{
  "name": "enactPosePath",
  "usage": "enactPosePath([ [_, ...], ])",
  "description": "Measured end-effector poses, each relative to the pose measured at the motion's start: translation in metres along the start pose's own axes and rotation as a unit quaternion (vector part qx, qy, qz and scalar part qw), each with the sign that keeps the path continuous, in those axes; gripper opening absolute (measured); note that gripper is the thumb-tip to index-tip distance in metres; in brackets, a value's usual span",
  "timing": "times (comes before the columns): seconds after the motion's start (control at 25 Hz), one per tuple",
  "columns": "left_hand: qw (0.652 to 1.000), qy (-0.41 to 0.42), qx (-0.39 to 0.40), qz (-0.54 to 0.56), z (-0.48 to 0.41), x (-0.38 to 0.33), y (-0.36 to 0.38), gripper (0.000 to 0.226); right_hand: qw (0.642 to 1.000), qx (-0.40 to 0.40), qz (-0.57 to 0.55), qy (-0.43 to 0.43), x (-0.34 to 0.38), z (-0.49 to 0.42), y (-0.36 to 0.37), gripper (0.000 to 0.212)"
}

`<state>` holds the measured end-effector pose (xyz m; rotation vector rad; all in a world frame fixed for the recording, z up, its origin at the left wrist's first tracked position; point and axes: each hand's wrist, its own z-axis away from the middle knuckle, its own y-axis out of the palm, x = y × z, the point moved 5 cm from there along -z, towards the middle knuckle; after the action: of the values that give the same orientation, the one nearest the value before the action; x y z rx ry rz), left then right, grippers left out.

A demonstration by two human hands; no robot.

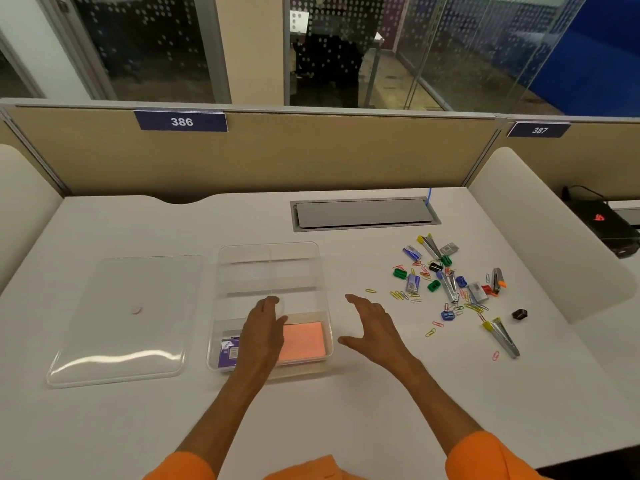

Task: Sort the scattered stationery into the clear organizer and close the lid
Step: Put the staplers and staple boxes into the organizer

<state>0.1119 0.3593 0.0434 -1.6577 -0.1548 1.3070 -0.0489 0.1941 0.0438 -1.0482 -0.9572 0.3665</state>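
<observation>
Both grips wide; left hand (261, 336) over clear organizer (322, 271); right hand (375, 332) above white desk (311, 414); beige partition (311, 157) behind

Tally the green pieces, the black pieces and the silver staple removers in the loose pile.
Green pieces: 3
Black pieces: 2
Silver staple removers: 3
Total: 8

White desk (311, 427), organizer (323, 271), lid (121, 341), scattered stationery (450, 285)
</observation>
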Motion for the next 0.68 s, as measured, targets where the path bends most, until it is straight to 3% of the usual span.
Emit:
enactPosePath([
  [0.16,0.995,0.051,-0.032,-0.073,-0.011,-0.004,-0.001,0.049,0.997,-0.048,0.062,-0.015,0.003,-0.003,0.0,0.066],
  [0.52,0.987,0.127,0.006,-0.094,-0.014,-0.061,0.065,0.063,0.993,-0.085,0.068,0.034,-0.041,0.003,-0.026,0.067],
  [0.68,0.985,0.143,0.038,-0.09,-0.014,-0.098,0.1,0.056,0.991,-0.101,0.059,0.07,-0.087,0.014,-0.047,0.071],
])
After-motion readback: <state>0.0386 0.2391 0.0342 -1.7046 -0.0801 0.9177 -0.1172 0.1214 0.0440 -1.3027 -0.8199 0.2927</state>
